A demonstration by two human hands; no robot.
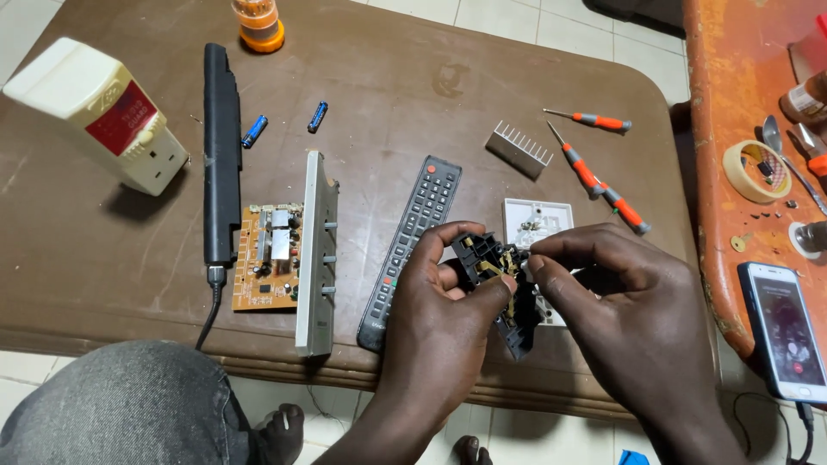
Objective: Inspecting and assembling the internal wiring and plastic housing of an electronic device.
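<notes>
together, left hand (439, 297) grip cradles black socket insert (500, 284); right hand (620, 301) fingertips pinch its brass contact.

Scene evenly lit from overhead — bright, soft, slightly warm. Short shadows are thrown toward the viewer under the white adapter box (99, 112) and beside the black bar (221, 151). Mild sheen is seen on the brown table (413, 95), no hard glare. Focus is sharp centre-frame; slight softness and wide-angle bending are noted at the edges — the phone (786, 331) screen is glowing.
</notes>
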